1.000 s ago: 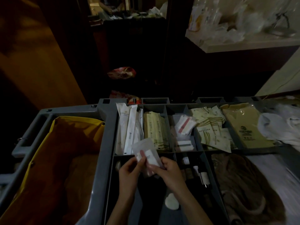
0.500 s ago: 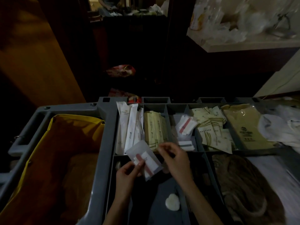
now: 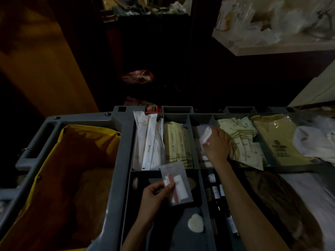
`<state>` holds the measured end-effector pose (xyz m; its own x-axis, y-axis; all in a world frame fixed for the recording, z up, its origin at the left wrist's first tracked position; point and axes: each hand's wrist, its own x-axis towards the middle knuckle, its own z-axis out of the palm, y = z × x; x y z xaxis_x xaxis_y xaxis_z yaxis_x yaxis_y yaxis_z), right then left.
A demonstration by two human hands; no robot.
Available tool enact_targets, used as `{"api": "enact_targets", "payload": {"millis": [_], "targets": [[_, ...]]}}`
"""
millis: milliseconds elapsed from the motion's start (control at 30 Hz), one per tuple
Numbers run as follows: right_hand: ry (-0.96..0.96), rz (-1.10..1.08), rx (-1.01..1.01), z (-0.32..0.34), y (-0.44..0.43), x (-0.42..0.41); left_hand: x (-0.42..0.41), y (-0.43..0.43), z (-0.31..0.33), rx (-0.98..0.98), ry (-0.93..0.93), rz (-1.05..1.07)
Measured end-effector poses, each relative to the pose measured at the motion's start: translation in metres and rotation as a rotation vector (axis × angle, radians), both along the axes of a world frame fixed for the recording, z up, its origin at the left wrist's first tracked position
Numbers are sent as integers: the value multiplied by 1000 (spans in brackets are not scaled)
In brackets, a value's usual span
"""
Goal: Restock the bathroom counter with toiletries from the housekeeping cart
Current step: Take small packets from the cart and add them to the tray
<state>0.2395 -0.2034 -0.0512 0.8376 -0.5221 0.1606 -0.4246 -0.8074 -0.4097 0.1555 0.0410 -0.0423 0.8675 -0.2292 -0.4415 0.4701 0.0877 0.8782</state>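
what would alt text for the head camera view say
Seen from above, a person's left hand holds a clear sachet over a grey cart tray, while the right hand reaches into a far compartment and grips a white packet. Neighbouring compartments hold cream and white wrapped toiletries; a yellow bag sits at the left.

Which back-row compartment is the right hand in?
Third compartment from left: the right hand pinches a white packet there, between the cream sachets and gold-striped packets.

Dim room. Wooden panel [image 3: 45,60] on left, dark cabinet [image 3: 154,42] straight ahead, pale counter [image 3: 282,48] upper right. Below it too dark to read.
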Motion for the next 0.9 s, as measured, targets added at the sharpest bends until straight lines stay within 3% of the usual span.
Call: {"api": "enact_targets", "payload": {"millis": [167,433,700,900], "targets": [[3,-50,-43,8,-2,-4,-1,0,0,-24,-2,-18],[-231,-23,271,30,0,-24,-1,-1,2,-76,10,-31],[-586,167,173,62,23,-62,-2,0,4,-131,3,-28],[-662,349,137,62,64,-93,-2,0,5,-162,9,-16]]}}
